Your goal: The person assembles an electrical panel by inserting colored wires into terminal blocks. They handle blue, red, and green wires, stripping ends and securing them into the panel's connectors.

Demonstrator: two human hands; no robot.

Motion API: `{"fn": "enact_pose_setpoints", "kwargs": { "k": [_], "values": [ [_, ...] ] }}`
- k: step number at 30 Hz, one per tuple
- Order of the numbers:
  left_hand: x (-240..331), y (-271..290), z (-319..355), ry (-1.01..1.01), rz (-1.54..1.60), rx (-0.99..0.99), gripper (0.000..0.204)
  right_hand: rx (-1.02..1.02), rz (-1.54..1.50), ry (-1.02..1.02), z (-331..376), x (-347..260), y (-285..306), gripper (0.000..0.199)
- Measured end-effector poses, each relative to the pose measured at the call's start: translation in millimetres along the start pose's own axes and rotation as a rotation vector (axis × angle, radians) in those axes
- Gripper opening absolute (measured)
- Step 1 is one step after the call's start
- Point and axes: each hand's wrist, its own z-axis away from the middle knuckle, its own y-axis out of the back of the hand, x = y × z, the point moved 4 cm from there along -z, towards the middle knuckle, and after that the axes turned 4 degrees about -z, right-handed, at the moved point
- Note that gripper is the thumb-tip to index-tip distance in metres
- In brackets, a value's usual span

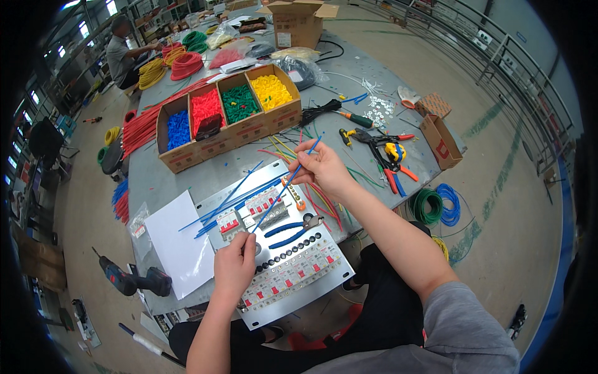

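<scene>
Between my two hands a blue wire (273,204) runs slantwise. Its lower end is pinched by my left hand (235,265), and its upper part by the fingers of my right hand (321,168), with the tip sticking out above them. Beneath lies a metal mounting plate (344,272) tilted at the table's near edge. It carries a front row of circuit breakers (288,282), a smaller breaker group (265,204) farther back, and a line of black round parts. Blue-handled cutting pliers (291,232) rest on the plate. More blue wires (224,202) lie across its left side.
A cardboard box (233,138) behind holds blue, red, green and yellow small parts in compartments. To the right lie crimping pliers (380,153) and a screwdriver (358,119). White paper (176,243) and a cordless drill (134,280) are at the left. Another person (121,53) sits far left.
</scene>
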Motion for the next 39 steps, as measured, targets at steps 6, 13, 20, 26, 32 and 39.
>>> {"fn": "enact_pose_setpoints", "kwargs": {
  "k": [6, 13, 20, 26, 32, 39],
  "values": [
    [4, 5, 0, 0.02, 0.055, 0.001, 0.021, 0.008, -0.207, -0.04, 0, -4, -1, 0.027],
    [1, 1, -2, -0.027, 0.037, -0.015, 0.018, -0.047, -0.06, -0.163, 25, 41, -35, 0.022],
    [-3, -2, -6, -0.002, 0.031, -0.035, 0.017, -0.028, -0.08, -0.07, 21, 41, -41, 0.02],
    [-44, 40, -31, -0.018, -0.138, 0.11, 0.02, 0.106, -0.182, -0.107, 1, 29, -17, 0.029],
    [-115, 56, -63, -0.009, -0.385, 0.209, 0.019, 0.05, 0.005, -0.206, -16, 60, 1, 0.043],
    [-159, 38, -68, 0.061, -0.51, 0.109, 0.026, 0.164, 0.107, -0.164, -9, 46, -24, 0.049]
  ]
}}
